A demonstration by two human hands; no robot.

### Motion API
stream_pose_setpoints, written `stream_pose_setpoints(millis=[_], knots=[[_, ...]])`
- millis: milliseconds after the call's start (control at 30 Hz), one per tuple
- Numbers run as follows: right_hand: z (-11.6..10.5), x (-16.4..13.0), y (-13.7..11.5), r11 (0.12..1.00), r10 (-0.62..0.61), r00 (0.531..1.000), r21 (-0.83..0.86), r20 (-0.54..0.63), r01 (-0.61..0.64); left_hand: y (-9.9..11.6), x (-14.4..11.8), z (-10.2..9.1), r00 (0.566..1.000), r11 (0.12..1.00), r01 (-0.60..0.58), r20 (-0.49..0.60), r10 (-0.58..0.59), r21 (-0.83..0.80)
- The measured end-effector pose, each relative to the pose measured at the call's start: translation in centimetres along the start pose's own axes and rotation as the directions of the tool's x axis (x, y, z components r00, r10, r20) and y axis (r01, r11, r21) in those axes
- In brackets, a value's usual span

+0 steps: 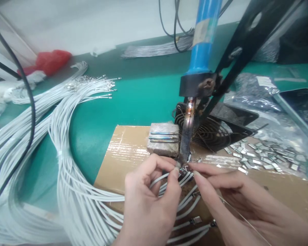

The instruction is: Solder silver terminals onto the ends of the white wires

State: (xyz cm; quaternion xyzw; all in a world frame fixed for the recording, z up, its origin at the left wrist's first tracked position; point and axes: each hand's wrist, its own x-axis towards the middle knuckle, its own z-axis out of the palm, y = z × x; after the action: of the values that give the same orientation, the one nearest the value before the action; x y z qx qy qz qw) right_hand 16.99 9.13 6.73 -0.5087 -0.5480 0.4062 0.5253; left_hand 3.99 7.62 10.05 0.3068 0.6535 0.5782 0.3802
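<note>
My left hand (pixel 151 198) is closed in a pinch on the end of a white cable (pixel 157 179), right beside the tip of a soldering iron (pixel 186 140). The iron has a blue handle and hangs point down from a black bracket (pixel 236 44). My right hand (pixel 236 194) is closed too, thumb and forefinger pinching close to the same tip. A thin solder wire (pixel 243 218) trails from it toward the lower right. The fingertips partly hide the cable end. Below the hands lie more cable ends, one with a small metal connector (pixel 195 220).
A cardboard sheet (pixel 123 147) covers the green table (pixel 133 99). Behind my hands are a grey block (pixel 163 150) with metal rods and a black fan (pixel 207 130). Many small metal connectors (pixel 264 157) lie right. Bundled white cables (pixel 64 136) fill the left.
</note>
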Motion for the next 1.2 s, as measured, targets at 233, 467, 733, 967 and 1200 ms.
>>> stream_pose_setpoints(millis=[233,467,733,967,1200], knots=[[-0.7,0.4,0.7,0.997,-0.069,0.997,-0.020,0.034,0.069,0.1,-0.2,0.1,0.999,1.000,-0.005,-0.034,0.005,-0.003],[-0.3,0.2,0.5,0.995,-0.052,0.999,-0.082,-0.011,0.051,0.1,-0.3,0.3,0.999,1.000,-0.021,-0.034,0.022,0.014],[-0.1,-0.6,0.1,0.995,0.037,0.999,-0.090,-0.012,-0.038,0.2,-0.2,0.2,0.999,1.000,0.006,-0.044,-0.006,-0.003],[-0.1,-0.6,0.6,0.999,-0.013,1.000,-0.036,-0.008,0.013,0.1,-0.4,0.0,0.998,0.998,0.054,-0.015,-0.054,0.028],[-1.4,-0.6,1.7,0.988,-0.121,0.991,-0.091,0.057,0.126,-0.5,-1.2,-0.4,0.992,0.983,0.117,0.025,-0.121,0.143]])
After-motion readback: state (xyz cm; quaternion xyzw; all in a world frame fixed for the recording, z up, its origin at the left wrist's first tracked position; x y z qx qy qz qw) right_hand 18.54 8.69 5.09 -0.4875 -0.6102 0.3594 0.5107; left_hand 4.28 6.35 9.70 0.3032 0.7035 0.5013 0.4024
